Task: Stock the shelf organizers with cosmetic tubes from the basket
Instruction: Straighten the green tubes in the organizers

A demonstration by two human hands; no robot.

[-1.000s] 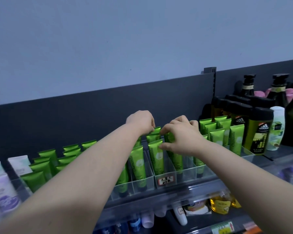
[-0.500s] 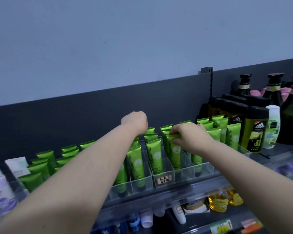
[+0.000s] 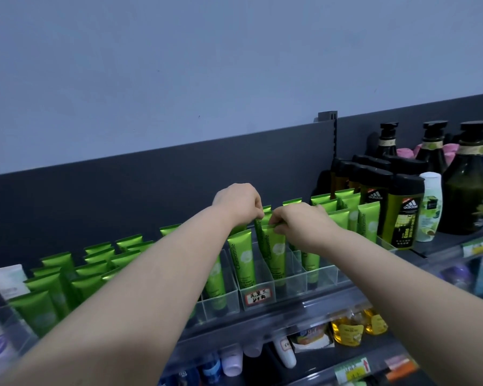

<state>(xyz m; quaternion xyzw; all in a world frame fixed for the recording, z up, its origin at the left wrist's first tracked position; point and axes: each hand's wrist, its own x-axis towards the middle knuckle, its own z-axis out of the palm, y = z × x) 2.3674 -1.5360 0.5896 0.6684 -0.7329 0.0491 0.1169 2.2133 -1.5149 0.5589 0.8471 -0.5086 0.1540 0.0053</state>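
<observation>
Green Chamomile tubes stand cap-down in clear acrylic shelf organizers (image 3: 321,277) along the top shelf. My right hand (image 3: 299,221) pinches the crimped top of the front green tube (image 3: 275,254) in a middle lane. My left hand (image 3: 239,203) reaches over the lane beside it, fingers curled on the tops of the green tubes behind (image 3: 266,217). A further tube (image 3: 243,260) stands at the front of the lane with the handwritten label (image 3: 258,296). No basket is in view.
Dark shower-gel bottles (image 3: 403,215), a white bottle (image 3: 430,207) and tall pump bottles (image 3: 467,185) fill the shelf to the right. White tubes (image 3: 7,280) stand at far left. Yellow bottles (image 3: 347,331) and roll-ons (image 3: 285,351) sit on the shelf below.
My right hand has shifted left and now pinches the front tube's top in the middle lane. My left hand has stayed over the tubes behind it.
</observation>
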